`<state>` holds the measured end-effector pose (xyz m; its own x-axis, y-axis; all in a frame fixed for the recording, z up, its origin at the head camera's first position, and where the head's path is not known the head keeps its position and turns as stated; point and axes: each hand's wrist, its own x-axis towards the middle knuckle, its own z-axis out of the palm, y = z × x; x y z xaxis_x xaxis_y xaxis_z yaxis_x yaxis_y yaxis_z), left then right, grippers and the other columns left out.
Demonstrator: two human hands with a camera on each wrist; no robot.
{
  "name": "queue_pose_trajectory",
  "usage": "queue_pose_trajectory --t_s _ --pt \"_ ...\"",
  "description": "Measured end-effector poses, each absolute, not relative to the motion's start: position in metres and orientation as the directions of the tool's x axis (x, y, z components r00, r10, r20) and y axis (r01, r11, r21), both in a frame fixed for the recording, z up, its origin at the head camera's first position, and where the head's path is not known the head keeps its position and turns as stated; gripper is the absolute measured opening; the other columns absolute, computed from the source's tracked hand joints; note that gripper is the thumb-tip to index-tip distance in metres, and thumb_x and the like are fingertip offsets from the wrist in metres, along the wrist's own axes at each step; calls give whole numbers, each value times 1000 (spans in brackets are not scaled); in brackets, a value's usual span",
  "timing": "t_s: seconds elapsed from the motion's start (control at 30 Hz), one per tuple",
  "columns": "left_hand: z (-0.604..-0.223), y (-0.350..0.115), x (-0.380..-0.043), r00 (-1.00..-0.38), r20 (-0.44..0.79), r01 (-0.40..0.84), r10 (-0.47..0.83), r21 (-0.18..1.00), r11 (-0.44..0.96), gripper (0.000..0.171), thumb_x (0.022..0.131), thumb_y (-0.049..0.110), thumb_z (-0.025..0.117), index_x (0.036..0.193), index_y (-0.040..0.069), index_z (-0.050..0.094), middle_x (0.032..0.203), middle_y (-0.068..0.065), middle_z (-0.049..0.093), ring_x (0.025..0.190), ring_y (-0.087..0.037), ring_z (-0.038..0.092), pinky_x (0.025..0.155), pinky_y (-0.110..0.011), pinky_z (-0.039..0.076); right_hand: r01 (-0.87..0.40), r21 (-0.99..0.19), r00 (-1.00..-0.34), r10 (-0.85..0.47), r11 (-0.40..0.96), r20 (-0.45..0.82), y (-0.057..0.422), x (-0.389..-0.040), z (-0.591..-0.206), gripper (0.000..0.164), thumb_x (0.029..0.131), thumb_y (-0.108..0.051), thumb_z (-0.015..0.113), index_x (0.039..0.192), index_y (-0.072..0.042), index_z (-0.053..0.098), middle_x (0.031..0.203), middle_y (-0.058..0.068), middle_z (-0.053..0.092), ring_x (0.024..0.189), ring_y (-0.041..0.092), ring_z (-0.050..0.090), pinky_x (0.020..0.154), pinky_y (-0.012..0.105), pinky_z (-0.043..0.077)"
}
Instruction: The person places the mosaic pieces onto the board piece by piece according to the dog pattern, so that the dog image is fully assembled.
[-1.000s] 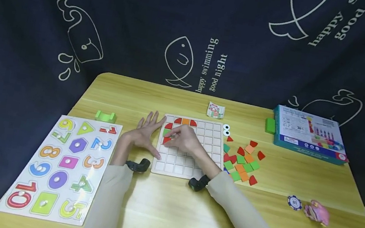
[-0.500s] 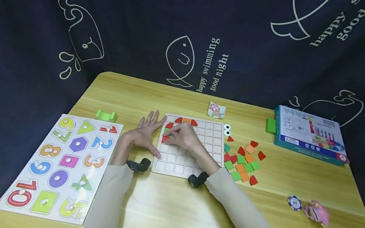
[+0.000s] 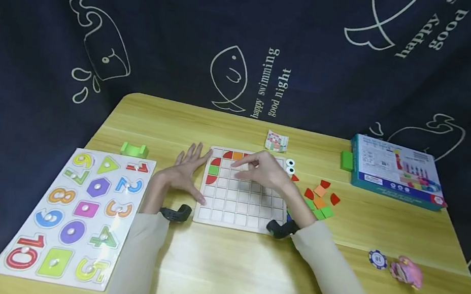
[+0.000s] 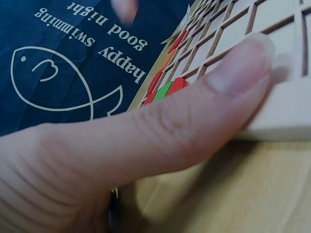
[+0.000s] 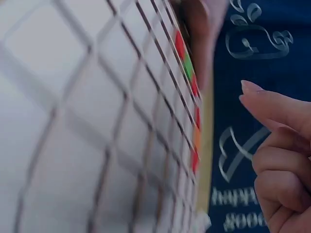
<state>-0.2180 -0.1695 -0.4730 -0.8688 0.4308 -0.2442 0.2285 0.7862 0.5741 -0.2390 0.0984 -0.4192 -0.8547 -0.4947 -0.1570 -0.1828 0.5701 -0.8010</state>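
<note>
Right hand (image 3: 269, 174) is off the lower red piece (image 3: 211, 179), fingers loose, empty; piece sits below green square (image 3: 213, 170), left column of grid board (image 3: 230, 207); trio looks set. Left hand (image 3: 185, 172) spread against board.

left hand (image 3: 182, 172): fingers spread, thumb out | right hand (image 3: 266, 170): index extended, others curled

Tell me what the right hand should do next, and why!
Probably reach for one of the loose pieces to the right of the grid board. The right hand hovers over the board and seems to hold nothing, many squares are bare, and the left hand rests its thumb at the board's edge.
</note>
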Motion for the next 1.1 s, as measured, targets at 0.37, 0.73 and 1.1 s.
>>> queue_pose_trajectory --t_s 0.37,0.73,1.1 --pt "-468 -171 -216 -873 -250 214 419 577 788 144 49 55 91 156 25 0 161 -10 -22 149 -29 -24 122 -53 -13 61 -722 -971 -127 689 -203 216 -255 -429 31 84 -22 74 112 -9 72 51 -3 29 45 16 29 43 27 22" --pt "-475 -169 -219 -867 -241 233 437 579 782 144 48 61 88 156 26 -1 161 -10 -22 149 -28 -24 122 -53 -12 154 -732 -982 18 664 -190 215 -280 -453 30 84 -28 75 109 -11 75 110 15 68 69 21 44 63 31 36" --pt "-472 -170 -217 -867 -246 225 433 581 782 144 49 59 89 156 26 -2 161 -11 -22 148 -28 -25 122 -52 -12 242 -765 -970 127 597 -208 223 -285 -458 34 80 -29 78 106 -6 75 121 16 68 115 28 55 85 30 43"
